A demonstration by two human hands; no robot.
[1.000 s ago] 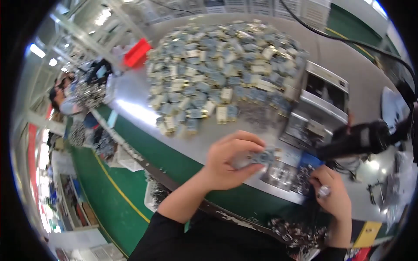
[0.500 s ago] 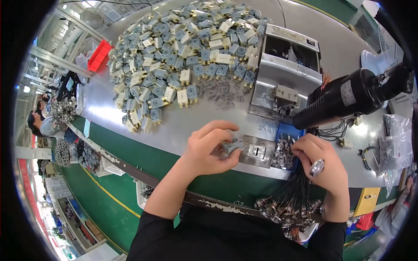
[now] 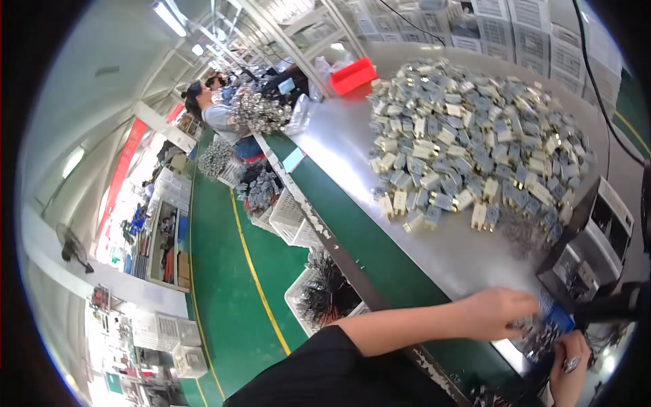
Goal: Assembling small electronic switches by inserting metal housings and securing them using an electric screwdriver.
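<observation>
My left hand (image 3: 505,313) reaches in from the left over the table's front edge, fingers curled and closed. A small grey piece (image 3: 521,325) shows at its fingertips, and its shape is partly hidden. At the lower right, my right hand (image 3: 568,370) is closed, with a round silver metal part (image 3: 571,365) against its fingers. Between the hands lie small shiny metal pieces (image 3: 542,339) in a blue tray (image 3: 560,316). A large heap of grey and cream plug housings (image 3: 475,136) covers the table beyond my hands, with a patch of small springs (image 3: 525,234) at its near right side.
A metal machine (image 3: 593,244) and a black cylinder (image 3: 614,305) stand at the right. A red bin (image 3: 353,76) sits at the far left of the metal table (image 3: 339,136). Below the table edge, a white crate (image 3: 298,292) holds dark cables. Another person (image 3: 220,119) works farther along.
My view has swung left, so the table and heap now appear farther right. My hands stay near the blue tray, low at the right of the picture, and both remain closed.
</observation>
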